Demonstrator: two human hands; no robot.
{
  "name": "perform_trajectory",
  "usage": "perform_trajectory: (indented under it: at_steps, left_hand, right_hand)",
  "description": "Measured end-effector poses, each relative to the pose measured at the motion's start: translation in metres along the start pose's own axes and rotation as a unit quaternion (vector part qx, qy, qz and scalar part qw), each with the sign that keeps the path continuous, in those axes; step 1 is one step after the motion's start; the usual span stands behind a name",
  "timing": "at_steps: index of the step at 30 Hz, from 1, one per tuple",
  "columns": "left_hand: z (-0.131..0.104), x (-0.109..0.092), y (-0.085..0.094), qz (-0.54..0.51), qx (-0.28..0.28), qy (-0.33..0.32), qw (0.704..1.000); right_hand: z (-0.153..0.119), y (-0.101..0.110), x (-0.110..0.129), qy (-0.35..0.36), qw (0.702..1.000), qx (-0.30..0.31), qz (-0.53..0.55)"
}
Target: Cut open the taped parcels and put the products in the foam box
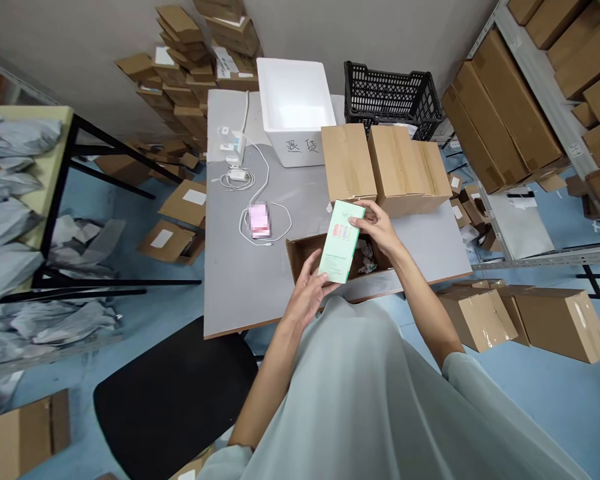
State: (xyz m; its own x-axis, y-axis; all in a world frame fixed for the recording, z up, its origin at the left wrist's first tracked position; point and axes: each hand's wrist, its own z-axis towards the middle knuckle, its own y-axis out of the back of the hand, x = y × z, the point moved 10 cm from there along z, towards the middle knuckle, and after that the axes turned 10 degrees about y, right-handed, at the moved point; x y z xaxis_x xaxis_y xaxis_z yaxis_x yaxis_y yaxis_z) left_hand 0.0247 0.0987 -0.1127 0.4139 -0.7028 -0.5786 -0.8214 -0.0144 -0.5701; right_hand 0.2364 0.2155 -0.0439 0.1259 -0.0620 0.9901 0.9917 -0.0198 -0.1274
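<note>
Held a flat, pale-green rectangular carton with coloured printing (pixel 341 243) aslant in both hands, directly over an open brown cardboard box (pixel 300 252). Clamped the carton's upper right corner in the right hand (pixel 379 230), with thumb on the printed face and fingers behind. Met the lower left corner with the left hand (pixel 306 291), fingers slightly apart; could not tell how firmly closed on it. Had the open box at the near edge of a grey-topped table (pixel 240 287), with crumpled pale wrapping (pixel 366 257) inside. Had taped brown cardboard boxes (pixel 351 160) standing just beyond, and, farther back, a white rectangular tub with dark handwritten characters (pixel 300 148) beside a black plastic lattice crate (pixel 393 100). Had a blurred pink rectangular item (pixel 260 220) lying well to the left, ringed by thin white cable (pixel 291 220), near a white power strip (pixel 236 150). Had a black-seated chair (pixel 175 393) at the left and wore a loose pale grey-green garment (pixel 365 393).
</note>
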Motion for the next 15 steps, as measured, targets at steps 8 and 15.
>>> perform_trajectory:
  at_steps: [8, 15]
  left_hand:
    - [0.0, -0.007, -0.003, 0.058, -0.052, -0.043, 0.996]
    - [0.004, 0.003, 0.005, 0.0, -0.015, 0.005, 1.0]
  right_hand:
    - [-0.002, 0.003, -0.004, -0.015, 1.0, -0.004, -0.001]
    - [-0.006, 0.007, 0.006, -0.015, 0.999, 0.025, 0.015]
